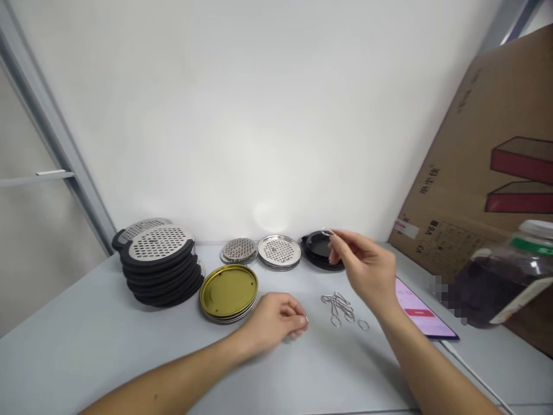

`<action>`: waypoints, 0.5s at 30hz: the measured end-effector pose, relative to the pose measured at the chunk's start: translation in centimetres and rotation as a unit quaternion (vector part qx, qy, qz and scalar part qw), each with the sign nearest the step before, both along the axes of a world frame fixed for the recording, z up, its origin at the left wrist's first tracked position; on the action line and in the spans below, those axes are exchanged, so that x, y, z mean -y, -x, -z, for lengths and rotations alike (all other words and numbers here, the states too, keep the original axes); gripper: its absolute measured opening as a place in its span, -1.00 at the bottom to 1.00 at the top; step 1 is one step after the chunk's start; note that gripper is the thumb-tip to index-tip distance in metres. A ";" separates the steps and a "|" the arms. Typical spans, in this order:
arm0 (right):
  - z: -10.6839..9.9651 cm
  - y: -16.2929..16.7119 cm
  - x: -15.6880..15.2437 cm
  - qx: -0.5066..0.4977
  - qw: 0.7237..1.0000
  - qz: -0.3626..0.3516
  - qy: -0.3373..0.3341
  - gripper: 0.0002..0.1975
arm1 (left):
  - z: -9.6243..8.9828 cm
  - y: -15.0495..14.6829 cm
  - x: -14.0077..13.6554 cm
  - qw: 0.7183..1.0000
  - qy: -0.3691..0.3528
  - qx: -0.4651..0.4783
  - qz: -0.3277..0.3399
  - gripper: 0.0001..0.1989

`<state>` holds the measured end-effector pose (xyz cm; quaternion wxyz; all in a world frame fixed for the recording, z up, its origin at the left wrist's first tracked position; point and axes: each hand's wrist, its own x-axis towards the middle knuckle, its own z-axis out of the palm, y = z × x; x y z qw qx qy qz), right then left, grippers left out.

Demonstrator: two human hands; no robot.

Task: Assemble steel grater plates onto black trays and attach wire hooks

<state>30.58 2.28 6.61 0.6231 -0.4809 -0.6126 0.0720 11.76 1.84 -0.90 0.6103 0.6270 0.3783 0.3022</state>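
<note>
My right hand (pixel 367 265) is raised above the table's right side, thumb and forefinger pinching a thin metal ring (pixel 326 231) whose curved edge shows past the fingertips. Low over the middle of the table, my left hand (pixel 276 317) is closed, with a small shiny bit showing at its fingertips. What it belongs to is hidden by the fingers. Between the hands lies a small heap of metal wire clips (pixel 339 305), with a loose ring (pixel 363 325) just to the right of it. A stack of gold-coloured round lids (pixel 228 291) stands just left of my left hand.
At the left rises a stack of black-rimmed perforated discs (pixel 159 259). Along the wall sit mesh discs (pixel 239 249), silver perforated plates (pixel 279 252) and black round dishes (pixel 319 248). A lit phone or tablet (pixel 425 311), a dark-filled jar (pixel 496 282) and a cardboard box (pixel 484 144) occupy the right.
</note>
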 end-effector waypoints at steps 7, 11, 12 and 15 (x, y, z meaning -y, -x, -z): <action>-0.3 -6.9 -1.8 0.211 0.908 -0.163 0.324 -0.75 | 1.0 -9.2 -2.6 0.974 -0.158 -0.162 0.014 -0.90; 1.0 -8.4 -2.0 0.268 0.840 -0.193 0.431 -0.79 | 1.5 -10.1 -2.7 0.971 -0.166 -0.170 -0.010 -0.86; 1.4 -8.5 -2.2 0.282 0.828 -0.189 0.446 -0.80 | 1.4 -9.8 -2.8 0.972 -0.159 -0.174 -0.010 -0.84; 2.4 -8.4 -2.5 0.324 0.800 -0.171 0.475 -0.82 | 0.7 -8.3 -3.3 0.976 -0.127 -0.178 0.005 -0.75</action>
